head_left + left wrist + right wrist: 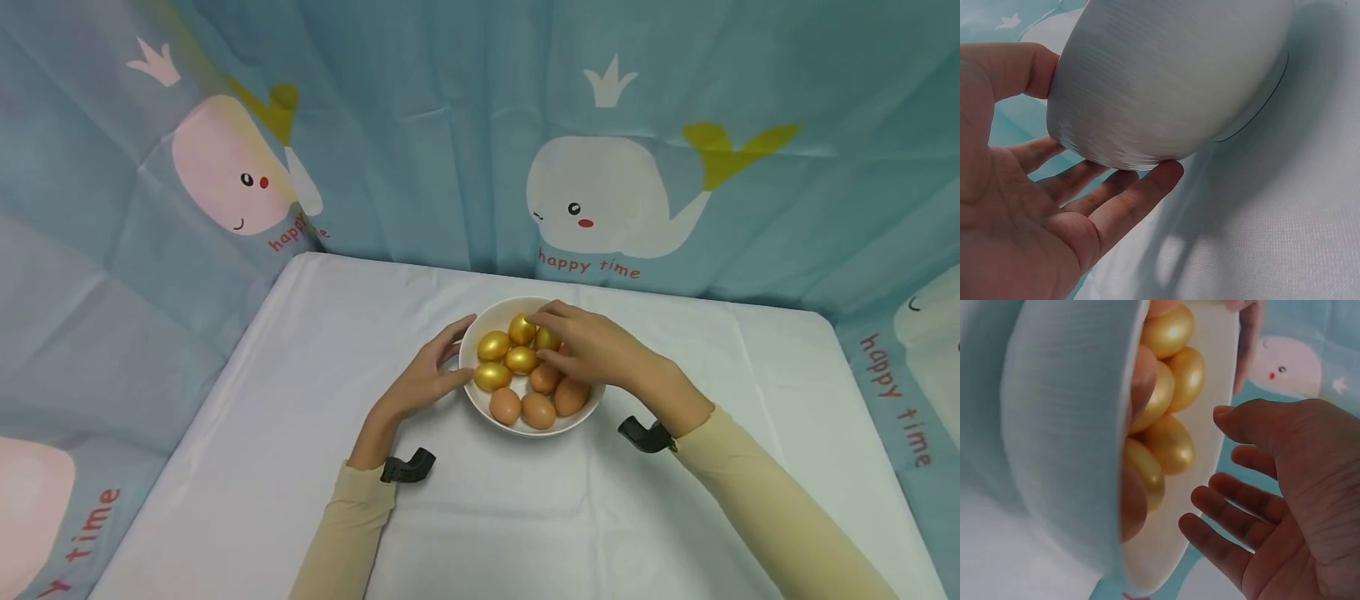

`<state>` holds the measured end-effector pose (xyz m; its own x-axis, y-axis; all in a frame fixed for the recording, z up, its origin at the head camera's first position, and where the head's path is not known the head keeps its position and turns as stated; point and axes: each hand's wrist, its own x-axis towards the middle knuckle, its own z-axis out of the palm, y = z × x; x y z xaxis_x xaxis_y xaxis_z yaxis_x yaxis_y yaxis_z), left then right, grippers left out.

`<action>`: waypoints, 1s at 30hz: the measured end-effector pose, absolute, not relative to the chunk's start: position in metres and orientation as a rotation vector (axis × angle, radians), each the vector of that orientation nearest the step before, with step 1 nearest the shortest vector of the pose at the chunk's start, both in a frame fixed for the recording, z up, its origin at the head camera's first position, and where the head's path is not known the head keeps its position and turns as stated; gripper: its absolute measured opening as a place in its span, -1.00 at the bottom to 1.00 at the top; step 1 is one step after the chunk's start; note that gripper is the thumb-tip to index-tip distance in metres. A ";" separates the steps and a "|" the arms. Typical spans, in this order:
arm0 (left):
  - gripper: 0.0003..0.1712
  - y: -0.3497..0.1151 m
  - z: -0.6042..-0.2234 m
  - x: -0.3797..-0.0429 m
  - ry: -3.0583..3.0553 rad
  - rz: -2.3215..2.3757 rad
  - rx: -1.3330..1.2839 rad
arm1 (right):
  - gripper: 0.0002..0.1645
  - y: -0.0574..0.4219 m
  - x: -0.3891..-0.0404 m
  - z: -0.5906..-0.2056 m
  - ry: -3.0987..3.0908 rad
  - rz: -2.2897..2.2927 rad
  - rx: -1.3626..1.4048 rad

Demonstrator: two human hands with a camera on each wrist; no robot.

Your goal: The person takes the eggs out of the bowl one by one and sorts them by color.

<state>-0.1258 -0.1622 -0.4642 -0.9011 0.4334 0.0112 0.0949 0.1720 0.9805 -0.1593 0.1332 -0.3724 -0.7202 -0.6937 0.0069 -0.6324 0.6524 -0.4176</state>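
A white bowl (521, 387) stands on the table with several gold eggs (492, 377) toward its far and left side and several brown eggs (538, 411) at its near and right side. My left hand (423, 379) holds the bowl's left side. In the left wrist view its thumb and fingers lie round the outer wall (1166, 75). Over the bowl's right side hovers my right hand (600, 346), fingers spread and loosely bent, partly covering the eggs below. The right wrist view shows nothing in that hand, its fingertips above the eggs.
A white cloth covers the table (510, 517). Behind and beside it hangs a blue curtain (450, 167) printed with whales, crowns and red lettering. Each wrist carries a black strap mount (408, 466).
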 end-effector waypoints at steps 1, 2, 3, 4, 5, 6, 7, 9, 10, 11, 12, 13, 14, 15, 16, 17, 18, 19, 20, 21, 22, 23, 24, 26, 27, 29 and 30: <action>-0.06 -0.163 -0.465 -0.125 2.172 1.796 0.506 | -0.45 0.130 -0.160 -0.372 2.703 -0.592 -1.106; -0.06 -0.164 -0.465 -0.125 2.164 1.799 0.502 | -0.48 0.126 -0.161 -0.372 2.693 -0.587 -1.112; -0.06 -0.164 -0.465 -0.125 2.158 1.800 0.500 | -0.49 0.122 -0.161 -0.371 2.685 -0.574 -1.120; -0.06 -0.165 -0.465 -0.124 2.151 1.803 0.497 | -0.50 0.118 -0.162 -0.370 2.679 -0.563 -1.131; -0.06 -0.166 -0.465 -0.124 2.143 1.805 0.495 | -0.51 0.113 -0.163 -0.369 2.672 -0.552 -1.141; -0.07 -0.166 -0.464 -0.123 2.137 1.811 0.497 | -0.51 0.109 -0.165 -0.368 2.663 -0.546 -1.151; -0.07 -0.167 -0.463 -0.123 2.133 1.815 0.498 | -0.52 0.104 -0.166 -0.368 2.660 -0.534 -1.164; -0.07 -0.167 -0.462 -0.123 2.136 1.812 0.495 | -0.51 0.096 -0.169 -0.367 2.654 -0.509 -1.186; -0.07 -0.167 -0.462 -0.123 2.135 1.812 0.493 | -0.51 0.091 -0.171 -0.368 2.650 -0.500 -1.199; -0.07 -0.167 -0.461 -0.124 2.132 1.811 0.492 | -0.52 0.087 -0.172 -0.368 2.646 -0.486 -1.204; -0.08 -0.167 -0.461 -0.124 2.130 1.812 0.494 | -0.54 0.084 -0.174 -0.369 2.647 -0.469 -1.210; -0.08 -0.167 -0.462 -0.125 2.131 1.811 0.492 | -0.56 0.081 -0.175 -0.370 2.653 -0.450 -1.220; -0.08 -0.166 -0.462 -0.126 2.128 1.812 0.493 | -0.58 0.079 -0.176 -0.370 2.652 -0.432 -1.228; -0.08 -0.165 -0.463 -0.127 2.127 1.811 0.492 | -0.60 0.077 -0.177 -0.371 2.646 -0.412 -1.230; -0.07 -0.164 -0.464 -0.128 2.124 1.815 0.492 | -0.61 0.075 -0.178 -0.371 2.636 -0.400 -1.238; -0.07 -0.163 -0.464 -0.128 2.126 1.814 0.490 | -0.64 0.074 -0.179 -0.371 2.627 -0.392 -1.248; -0.07 -0.162 -0.464 -0.129 2.129 1.812 0.487 | -0.66 0.072 -0.179 -0.371 2.621 -0.379 -1.262; -0.07 -0.162 -0.464 -0.129 2.133 1.809 0.483 | -0.66 0.071 -0.180 -0.372 2.611 -0.372 -1.273; -0.07 -0.161 -0.464 -0.129 2.133 1.808 0.477 | -0.66 0.069 -0.180 -0.372 2.596 -0.373 -1.282; -0.06 -0.162 -0.463 -0.128 2.136 1.809 0.471 | -0.65 0.067 -0.180 -0.372 2.583 -0.376 -1.288; -0.06 -0.162 -0.463 -0.128 2.130 1.819 0.471 | -0.65 0.065 -0.181 -0.372 2.576 -0.374 -1.295; -0.06 -0.163 -0.462 -0.127 2.129 1.818 0.471 | -0.64 0.063 -0.181 -0.373 2.567 -0.368 -1.303; -0.06 -0.164 -0.463 -0.126 2.123 1.818 0.476 | -0.63 0.061 -0.180 -0.374 2.557 -0.355 -1.303; -0.07 -0.165 -0.463 -0.124 2.108 1.824 0.490 | -0.60 0.058 -0.180 -0.376 2.537 -0.342 -1.294; -0.07 -0.166 -0.463 -0.124 2.101 1.824 0.499 | -0.59 0.057 -0.180 -0.377 2.529 -0.331 -1.283; -0.07 -0.166 -0.463 -0.124 2.092 1.815 0.514 | -0.56 0.055 -0.180 -0.379 2.519 -0.327 -1.266; -0.07 -0.167 -0.462 -0.125 2.093 1.818 0.521 | -0.55 0.054 -0.180 -0.379 2.519 -0.330 -1.261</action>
